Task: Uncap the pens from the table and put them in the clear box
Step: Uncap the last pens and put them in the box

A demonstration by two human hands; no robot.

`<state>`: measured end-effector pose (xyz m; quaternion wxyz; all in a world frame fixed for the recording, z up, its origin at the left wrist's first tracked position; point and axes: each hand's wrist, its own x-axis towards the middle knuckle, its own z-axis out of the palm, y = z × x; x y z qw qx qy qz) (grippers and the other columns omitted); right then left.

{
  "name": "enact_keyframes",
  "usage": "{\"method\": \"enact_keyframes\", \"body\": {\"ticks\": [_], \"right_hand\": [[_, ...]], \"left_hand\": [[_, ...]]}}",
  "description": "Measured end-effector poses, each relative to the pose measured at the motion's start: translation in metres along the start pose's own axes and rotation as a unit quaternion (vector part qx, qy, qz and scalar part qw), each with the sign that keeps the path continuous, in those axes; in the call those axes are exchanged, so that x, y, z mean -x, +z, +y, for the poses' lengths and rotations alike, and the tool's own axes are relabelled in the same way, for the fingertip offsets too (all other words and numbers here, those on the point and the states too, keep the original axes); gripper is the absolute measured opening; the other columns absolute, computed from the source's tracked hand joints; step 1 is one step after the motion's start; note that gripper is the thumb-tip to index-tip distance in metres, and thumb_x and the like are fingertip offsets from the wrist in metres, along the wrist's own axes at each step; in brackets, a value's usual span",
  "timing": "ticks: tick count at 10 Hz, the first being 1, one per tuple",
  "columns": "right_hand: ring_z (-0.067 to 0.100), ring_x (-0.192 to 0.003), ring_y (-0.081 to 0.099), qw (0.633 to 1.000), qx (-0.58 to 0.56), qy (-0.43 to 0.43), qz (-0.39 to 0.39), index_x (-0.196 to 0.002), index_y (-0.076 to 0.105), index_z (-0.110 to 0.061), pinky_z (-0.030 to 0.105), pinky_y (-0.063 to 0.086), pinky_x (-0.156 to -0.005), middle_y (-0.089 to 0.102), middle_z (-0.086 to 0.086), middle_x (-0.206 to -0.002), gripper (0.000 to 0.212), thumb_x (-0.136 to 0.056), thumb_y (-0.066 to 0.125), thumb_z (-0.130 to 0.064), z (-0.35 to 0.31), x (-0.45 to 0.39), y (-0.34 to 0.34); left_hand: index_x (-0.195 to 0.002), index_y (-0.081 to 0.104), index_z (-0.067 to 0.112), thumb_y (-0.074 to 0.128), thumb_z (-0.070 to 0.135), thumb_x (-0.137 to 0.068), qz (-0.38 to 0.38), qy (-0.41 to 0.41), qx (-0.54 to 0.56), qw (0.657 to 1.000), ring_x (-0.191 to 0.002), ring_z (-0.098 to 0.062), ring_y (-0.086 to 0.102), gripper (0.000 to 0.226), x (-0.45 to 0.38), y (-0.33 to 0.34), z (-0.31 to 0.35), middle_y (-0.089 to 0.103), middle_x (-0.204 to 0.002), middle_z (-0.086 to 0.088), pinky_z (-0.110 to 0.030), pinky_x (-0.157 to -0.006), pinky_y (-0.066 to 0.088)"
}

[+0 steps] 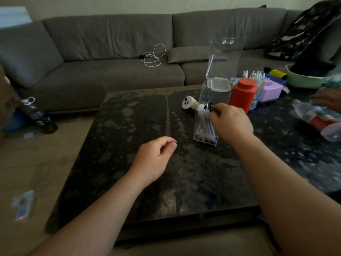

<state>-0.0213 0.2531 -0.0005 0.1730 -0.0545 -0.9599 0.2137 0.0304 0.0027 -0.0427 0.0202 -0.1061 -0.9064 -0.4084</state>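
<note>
A tall clear box (212, 93) stands on the dark table (147, 163) with its lid (225, 58) swung up. Several pens (203, 126) stand inside it, tips down. My right hand (230, 122) is at the box's right side near its opening, and its fingertips pinch a small dark pen part (212, 106) at the top of the pens. My left hand (155, 159) hovers over the table's middle, fingers loosely curled, holding nothing.
A white controller (187, 104) lies left of the box; a red bottle (242, 96) stands right of it. Behind it are white-capped pens (256, 75), a purple case (270, 91) and a green bowl (302, 80). Another person's hand (326, 98) and a plastic bottle (317, 119) are at the right.
</note>
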Motion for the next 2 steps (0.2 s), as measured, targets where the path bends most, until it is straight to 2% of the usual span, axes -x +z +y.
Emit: {"method": "enact_keyframes", "body": {"ticks": [1, 2], "right_hand": [[0.011, -0.083, 0.060, 0.999, 0.010, -0.010, -0.038, -0.111, 0.068, -0.027, 0.031, 0.051, -0.065, 0.064, -0.004, -0.101, 0.021, -0.101, 0.058, -0.042, 0.0004, -0.0012, 0.0022], [0.019, -0.105, 0.062, 1.000, 0.004, -0.002, -0.008, -0.138, 0.057, -0.025, 0.029, 0.046, -0.071, 0.059, 0.002, -0.129, 0.040, -0.100, 0.061, -0.035, -0.0062, 0.0041, 0.0009]], "left_hand": [[-0.125, 0.071, 0.036, 0.053, 0.046, -0.106, -0.006, -0.006, -0.007, 1.000, -0.101, 0.002, 0.063, 0.029, 0.0005, -0.0011, -0.0014, 0.070, -0.111, 0.021, -0.021, -0.087, 0.052], [-0.126, 0.070, 0.037, 0.052, 0.046, -0.107, -0.002, -0.015, -0.014, 1.000, -0.101, 0.003, 0.061, 0.028, -0.0002, -0.0044, -0.0008, 0.069, -0.114, 0.021, -0.022, -0.087, 0.051]]}}
